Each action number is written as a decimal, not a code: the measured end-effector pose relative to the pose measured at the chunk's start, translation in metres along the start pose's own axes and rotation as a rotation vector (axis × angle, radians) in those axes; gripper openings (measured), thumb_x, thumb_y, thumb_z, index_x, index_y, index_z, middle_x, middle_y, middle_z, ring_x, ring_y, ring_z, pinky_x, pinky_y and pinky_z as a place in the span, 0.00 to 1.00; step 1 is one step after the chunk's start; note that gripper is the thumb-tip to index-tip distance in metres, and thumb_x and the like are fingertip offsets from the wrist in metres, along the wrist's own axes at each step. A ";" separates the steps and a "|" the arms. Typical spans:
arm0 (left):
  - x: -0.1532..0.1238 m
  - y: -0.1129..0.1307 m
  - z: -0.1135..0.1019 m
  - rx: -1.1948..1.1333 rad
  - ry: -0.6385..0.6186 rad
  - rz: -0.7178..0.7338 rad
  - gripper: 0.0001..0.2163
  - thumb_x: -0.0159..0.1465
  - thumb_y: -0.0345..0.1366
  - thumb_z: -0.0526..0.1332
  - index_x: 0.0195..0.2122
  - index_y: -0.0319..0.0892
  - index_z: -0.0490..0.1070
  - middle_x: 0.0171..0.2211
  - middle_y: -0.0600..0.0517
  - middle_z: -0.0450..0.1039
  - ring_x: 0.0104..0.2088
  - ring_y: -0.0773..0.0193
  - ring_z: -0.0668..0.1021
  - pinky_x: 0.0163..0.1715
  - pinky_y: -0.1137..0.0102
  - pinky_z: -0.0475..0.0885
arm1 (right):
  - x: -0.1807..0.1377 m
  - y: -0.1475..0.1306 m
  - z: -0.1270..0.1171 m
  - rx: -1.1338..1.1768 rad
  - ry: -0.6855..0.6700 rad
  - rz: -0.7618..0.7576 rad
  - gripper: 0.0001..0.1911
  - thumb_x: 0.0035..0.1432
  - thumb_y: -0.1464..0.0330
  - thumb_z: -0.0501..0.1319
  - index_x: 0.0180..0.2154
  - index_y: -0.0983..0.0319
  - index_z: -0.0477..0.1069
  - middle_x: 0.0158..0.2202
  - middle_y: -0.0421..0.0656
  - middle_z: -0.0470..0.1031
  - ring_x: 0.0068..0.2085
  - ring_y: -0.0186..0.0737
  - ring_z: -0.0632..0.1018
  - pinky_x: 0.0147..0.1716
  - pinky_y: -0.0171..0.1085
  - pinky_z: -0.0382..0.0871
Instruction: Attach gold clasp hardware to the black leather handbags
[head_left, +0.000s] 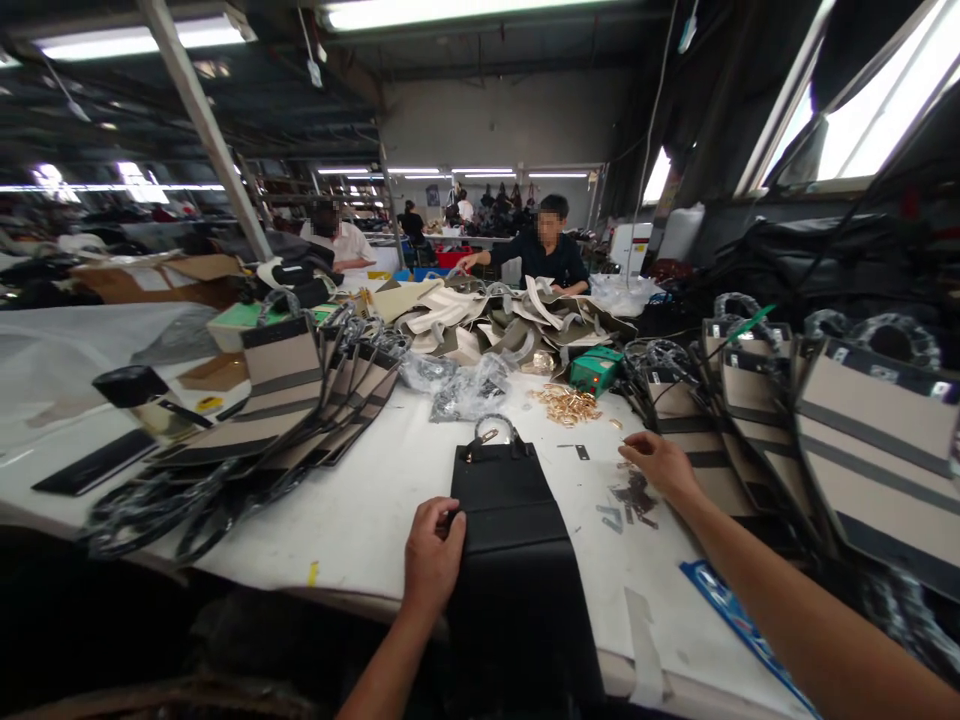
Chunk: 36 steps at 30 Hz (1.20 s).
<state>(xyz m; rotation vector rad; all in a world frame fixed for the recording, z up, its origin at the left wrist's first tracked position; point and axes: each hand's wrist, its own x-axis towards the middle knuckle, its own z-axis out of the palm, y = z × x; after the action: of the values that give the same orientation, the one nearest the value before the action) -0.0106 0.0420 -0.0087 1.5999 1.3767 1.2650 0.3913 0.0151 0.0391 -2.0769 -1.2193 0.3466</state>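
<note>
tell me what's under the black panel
The black panel lies on the white table, which shows on both sides. Anything else directly beneath is covered and can't be seen.

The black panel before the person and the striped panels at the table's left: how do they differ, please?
The black panel shows a black face, while the striped panels show beige with dark bands. The black panel lies singly; the striped panels overlap in a pile. The left hand touches the black panel's edge; neither hand touches the striped panels. Both have looped handles.
</note>
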 end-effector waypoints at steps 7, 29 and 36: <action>-0.006 0.016 -0.002 -0.051 0.115 0.053 0.11 0.57 0.38 0.65 0.42 0.47 0.78 0.44 0.46 0.74 0.41 0.55 0.76 0.43 0.61 0.72 | -0.053 -0.098 0.024 0.472 -0.352 -0.048 0.21 0.52 0.52 0.67 0.39 0.62 0.72 0.30 0.42 0.78 0.31 0.40 0.80 0.30 0.36 0.69; -0.015 0.011 -0.006 -0.047 -0.068 0.044 0.10 0.65 0.39 0.60 0.43 0.46 0.79 0.39 0.47 0.78 0.40 0.57 0.77 0.44 0.63 0.70 | -0.138 -0.151 0.151 0.760 -0.604 0.055 0.22 0.53 0.53 0.67 0.44 0.61 0.78 0.40 0.46 0.81 0.34 0.41 0.78 0.28 0.35 0.71; -0.014 0.013 -0.008 0.005 -0.130 0.037 0.11 0.66 0.42 0.59 0.44 0.46 0.78 0.39 0.50 0.79 0.41 0.59 0.78 0.45 0.65 0.71 | -0.139 -0.151 0.153 0.784 -0.516 0.049 0.21 0.52 0.53 0.67 0.41 0.62 0.78 0.37 0.46 0.80 0.32 0.40 0.78 0.26 0.34 0.71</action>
<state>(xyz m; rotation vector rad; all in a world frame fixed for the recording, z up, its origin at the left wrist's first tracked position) -0.0131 0.0244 0.0023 1.6867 1.2764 1.1577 0.1365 0.0112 0.0159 -1.3613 -1.0580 1.2231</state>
